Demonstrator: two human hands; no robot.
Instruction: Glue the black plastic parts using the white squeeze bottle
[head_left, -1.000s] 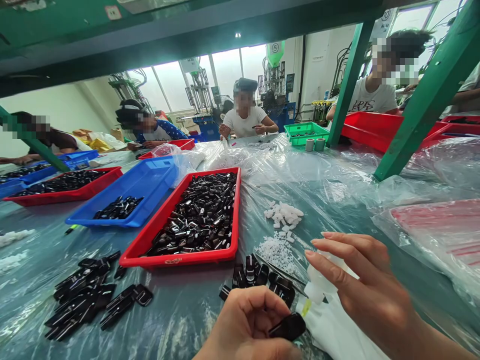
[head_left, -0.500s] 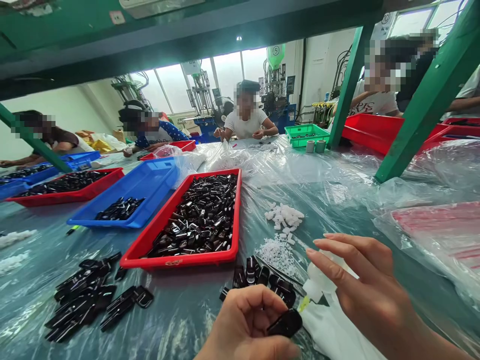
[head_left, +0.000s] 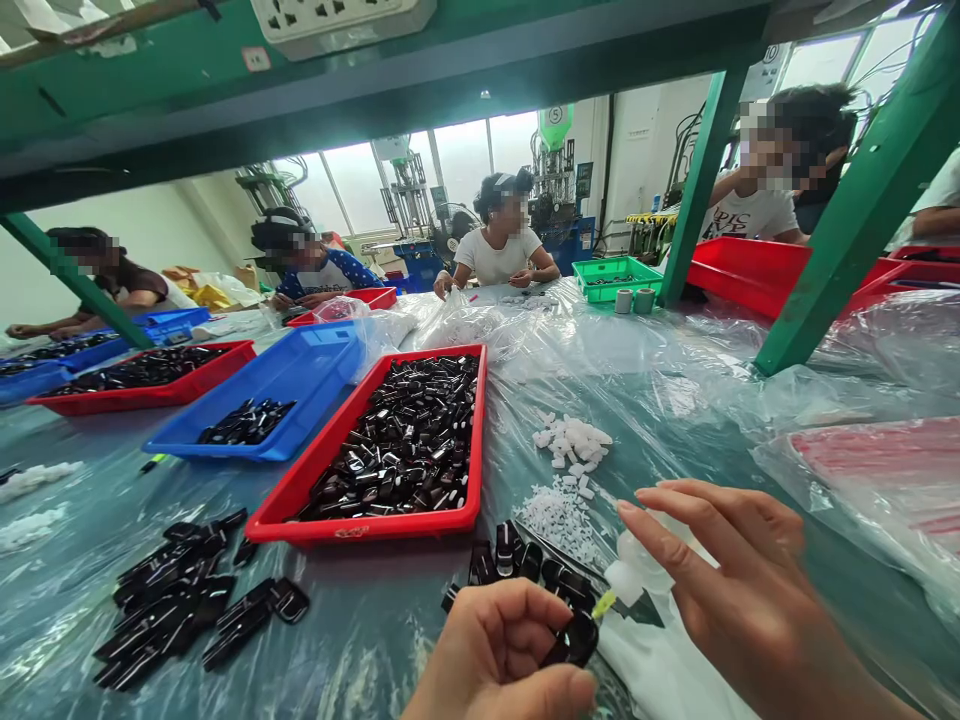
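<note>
My left hand (head_left: 502, 655) is closed on a small black plastic part (head_left: 574, 638) at the bottom middle. My right hand (head_left: 739, 590) grips a small white squeeze bottle (head_left: 637, 572), and its yellow-green nozzle tip (head_left: 600, 604) touches the black part. Several loose black parts (head_left: 525, 565) lie just beyond my left hand. A red tray (head_left: 360, 525) full of black parts stands behind them. Small white pieces (head_left: 571, 440) lie in a heap to the right of the tray, with a patch of finer white bits (head_left: 559, 512) nearer to me.
Rows of black parts (head_left: 180, 600) lie at the left. A blue tray (head_left: 300, 375) and another red tray (head_left: 150, 390) stand farther left. Clear plastic sheet (head_left: 675, 400) covers the table. Green frame posts (head_left: 847, 200) rise at right. Several people sit around the far side.
The bottle's nozzle has come down to meet the black part, which my left hand has turned more upright. The camera has tilted slightly up.
</note>
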